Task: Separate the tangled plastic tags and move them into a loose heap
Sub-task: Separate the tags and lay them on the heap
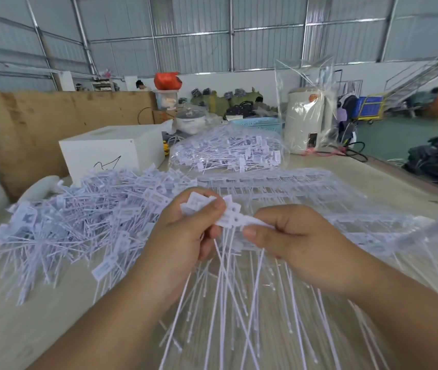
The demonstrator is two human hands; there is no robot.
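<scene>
Over the pale wooden table [39, 324], the left hand [183, 236] and right hand [300, 244] are both pinching one cluster of white plastic tags [226, 217] — fingers curled round the flat heads, thin tails dangling. A loose heap of white tags [79, 217] is lying just left. Printing on the tags is too blurred to read.

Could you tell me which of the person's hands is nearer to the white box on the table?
Left. The left hand grips tag heads below and right of the white box; the right hand pinches the same bunch of tags, farther right.
</scene>
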